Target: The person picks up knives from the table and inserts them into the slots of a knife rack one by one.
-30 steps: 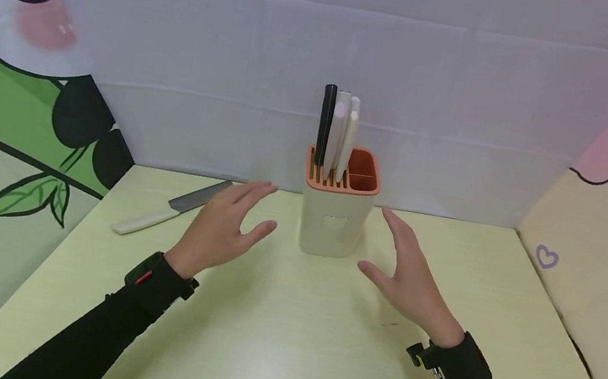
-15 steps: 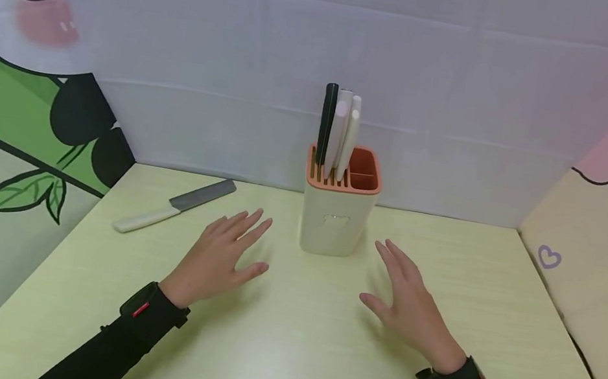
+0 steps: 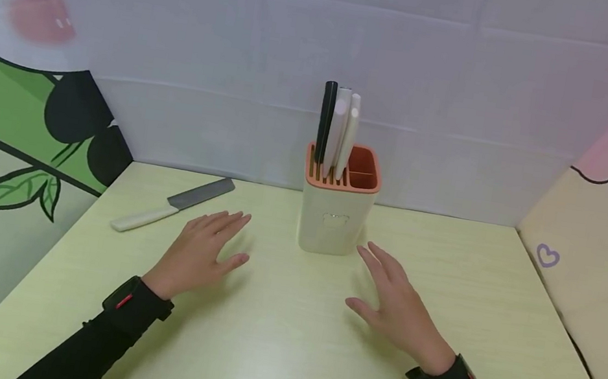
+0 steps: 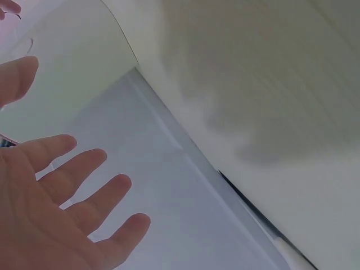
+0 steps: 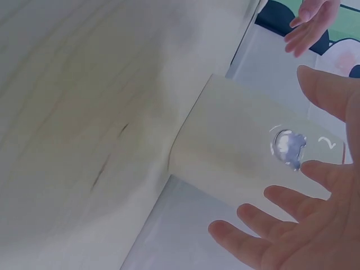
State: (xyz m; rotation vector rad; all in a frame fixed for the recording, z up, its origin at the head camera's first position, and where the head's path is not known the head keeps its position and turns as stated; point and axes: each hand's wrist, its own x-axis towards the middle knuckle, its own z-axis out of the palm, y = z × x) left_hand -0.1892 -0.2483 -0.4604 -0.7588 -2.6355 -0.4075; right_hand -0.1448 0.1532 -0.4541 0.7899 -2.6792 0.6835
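Note:
My left hand hovers over the table with its fingers spread and holds nothing; in the left wrist view its palm faces the camera. The nearest thing to it is a cleaver with a white handle and grey blade, lying flat just beyond the fingers. My right hand, also empty with fingers extended, is in front and to the right of a cream knife block with an orange top. Upright in its slots stand a black-handled knife and several white-handled ones. Neither hand touches the block.
The pale wooden table ends against a light fabric backdrop behind the knife block. Printed panels close in the left and right sides. The block's two open compartments are at its right.
Both hands have drawn back toward the person from beside the block. Most recently they have shifted slightly left. The cleaver's blade tip, earlier behind the left hand, now shows. Block and cleaver stay put.

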